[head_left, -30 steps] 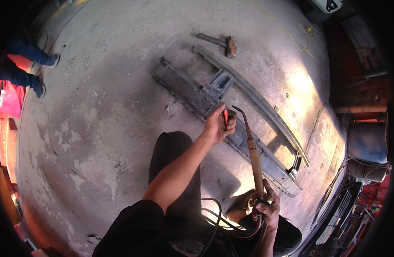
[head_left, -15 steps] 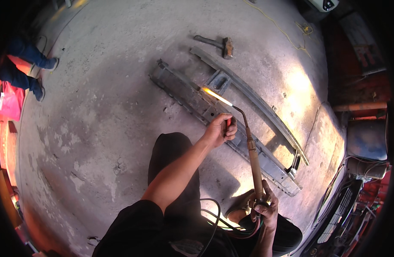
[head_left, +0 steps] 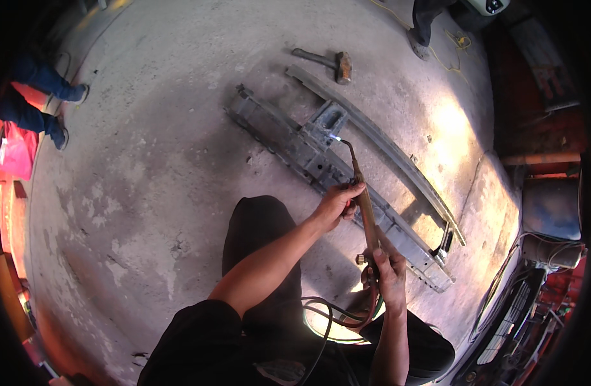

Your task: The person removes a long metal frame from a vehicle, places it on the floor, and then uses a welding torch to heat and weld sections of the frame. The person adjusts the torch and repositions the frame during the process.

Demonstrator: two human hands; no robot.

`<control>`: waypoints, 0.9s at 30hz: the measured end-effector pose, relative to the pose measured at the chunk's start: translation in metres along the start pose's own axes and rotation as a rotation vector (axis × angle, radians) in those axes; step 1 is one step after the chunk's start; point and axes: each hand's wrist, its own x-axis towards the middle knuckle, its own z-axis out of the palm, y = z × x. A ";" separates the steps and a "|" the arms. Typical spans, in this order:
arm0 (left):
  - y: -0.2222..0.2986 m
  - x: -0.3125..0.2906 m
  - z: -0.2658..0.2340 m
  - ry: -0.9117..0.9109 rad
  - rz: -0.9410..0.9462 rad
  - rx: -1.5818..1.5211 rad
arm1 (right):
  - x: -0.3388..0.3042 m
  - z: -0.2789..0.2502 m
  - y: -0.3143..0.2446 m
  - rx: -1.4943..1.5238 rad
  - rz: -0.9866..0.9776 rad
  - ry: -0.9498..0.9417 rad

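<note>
A brass-coloured gas torch (head_left: 366, 212) slants up from my right hand (head_left: 387, 273), which is closed round its rear end by the valve knobs. A small blue-white flame (head_left: 335, 137) burns at its bent tip. My left hand (head_left: 334, 207) is closed on a small red lighter (head_left: 348, 206), partly hidden by the fingers, with its fingertips against the torch's shaft. Beneath the torch, a long grey metal beam (head_left: 392, 233) lies on the floor, with a bracket (head_left: 327, 122) standing out from its side near the flame. Hoses (head_left: 375, 302) run from the torch's rear towards my lap.
Beyond the beam lies a long curved metal bar (head_left: 398, 163), and past it a sledgehammer (head_left: 343, 68). One person's legs (head_left: 423, 26) show at the far right, another's shoes (head_left: 80, 94) at the left. Dark car parts (head_left: 511, 318) and cables lie along the right.
The long yellow flame has shrunk to a short blue-white one. My left hand has moved right to touch the torch; my right hand has shifted up and left. A person's legs have appeared at far right.
</note>
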 end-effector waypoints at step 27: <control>0.018 0.006 -0.020 0.274 0.083 -0.123 | 0.051 0.046 -0.013 -0.272 0.072 -0.061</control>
